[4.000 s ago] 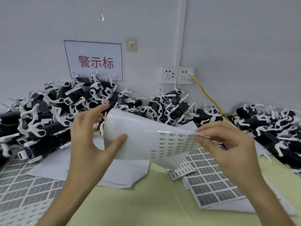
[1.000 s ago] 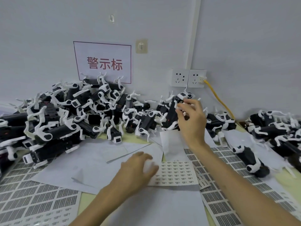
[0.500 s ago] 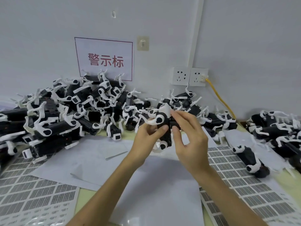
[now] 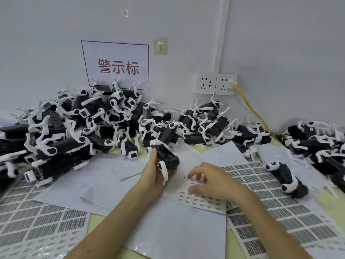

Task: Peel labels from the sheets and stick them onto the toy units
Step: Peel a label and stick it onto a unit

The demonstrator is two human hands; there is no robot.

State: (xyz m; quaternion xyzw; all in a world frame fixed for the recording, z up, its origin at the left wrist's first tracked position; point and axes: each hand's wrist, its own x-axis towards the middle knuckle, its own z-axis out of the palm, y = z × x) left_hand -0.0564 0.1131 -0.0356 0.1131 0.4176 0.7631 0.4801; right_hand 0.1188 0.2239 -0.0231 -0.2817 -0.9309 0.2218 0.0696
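My left hand (image 4: 155, 176) grips a black toy unit with white legs (image 4: 165, 157), belly side up, just above the table's middle. My right hand (image 4: 209, 181) lies on the label sheet (image 4: 203, 200) right of it, fingers curled down onto the small printed labels. Whether a label is pinched between the fingertips cannot be made out. A big heap of the same black-and-white toy units (image 4: 104, 118) is stacked against the wall behind.
Another toy unit (image 4: 285, 174) lies alone on the sheets at right, and a second heap (image 4: 317, 143) fills the far right. Used grid backing sheets (image 4: 37, 221) and white liner papers (image 4: 177, 230) cover the table. A yellow cable (image 4: 250, 107) runs from the wall socket.
My right hand let go of the toy unit and dropped onto the label sheet. My left hand lowered the toy toward the table and keeps holding it.
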